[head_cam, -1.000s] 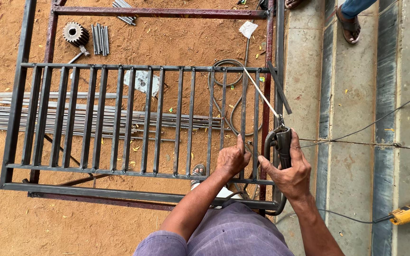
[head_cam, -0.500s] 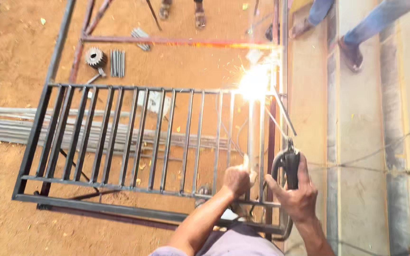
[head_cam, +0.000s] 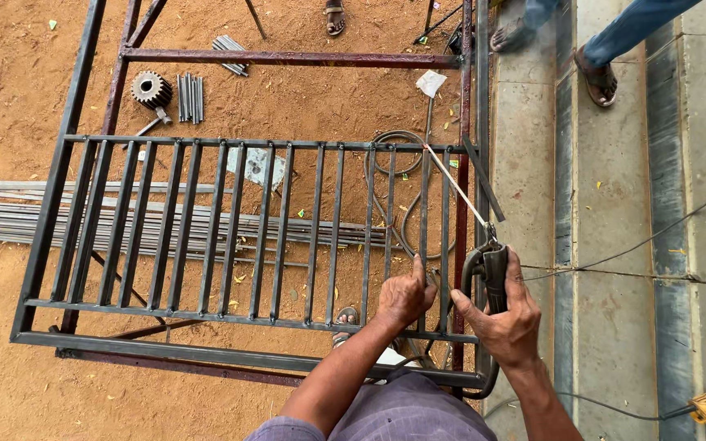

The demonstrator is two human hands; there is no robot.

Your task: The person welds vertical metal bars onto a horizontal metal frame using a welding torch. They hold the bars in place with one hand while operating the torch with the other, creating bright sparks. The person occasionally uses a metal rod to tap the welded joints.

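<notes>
Welding spark gone since half second ago; rod (head_cam: 455,188) rested on grille (head_cam: 206,229) top rail. Holder (head_cam: 492,273) gripped by right hand (head_cam: 500,318); bar clasped by left hand (head_cam: 404,296).

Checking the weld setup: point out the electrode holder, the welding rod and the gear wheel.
electrode holder (head_cam: 493,273), head view, on its black handle above the right hand.
welding rod (head_cam: 455,184), head view, mid-length of the thin rod.
gear wheel (head_cam: 151,88), head view, on its toothed rim.
</notes>
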